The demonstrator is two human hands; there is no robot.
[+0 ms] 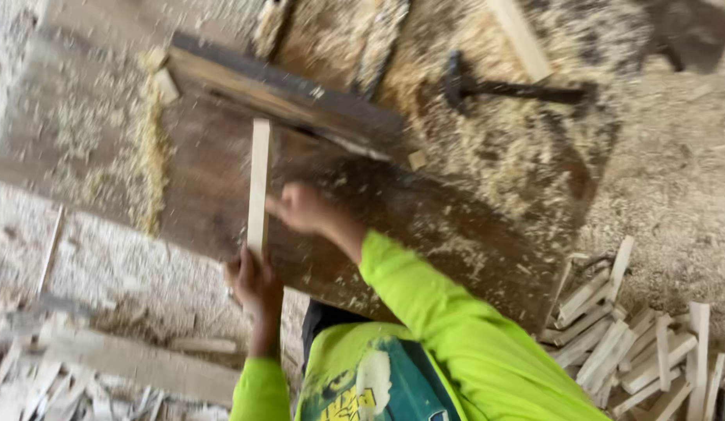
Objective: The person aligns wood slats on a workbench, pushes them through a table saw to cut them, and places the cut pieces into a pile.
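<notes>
Head view: sawdust covers nearly everything here, so take the pale wooden strip point(259, 187) as your landmark. It lies lengthwise on the dark brown worktop point(425, 226), its far end just short of the dark raised rail point(300, 97) that crosses the board at a slant.

Your left hand point(255, 284) sits at the strip's near end, and the fingers look curled about it, though motion blur stops me from saying how tightly the grip is closed. Your right hand point(302, 206) is just to the right of the strip near its middle, fingers drawn together and pressing toward its edge; whether they wrap the wood or only push against it I cannot tell.

To work this well, I judge you should keep the strip flat on the board and square to that rail, with steady side pressure from the right hand and a forward feed from the left. Keep your fingertips off the far end of the strip, since what lies under the shavings by the rail is hidden.

Right of the strip and nearer to you, a heap of cut sticks point(635, 343) lies on the floor; beyond the rail rests a dark hammer point(502, 87).
</notes>
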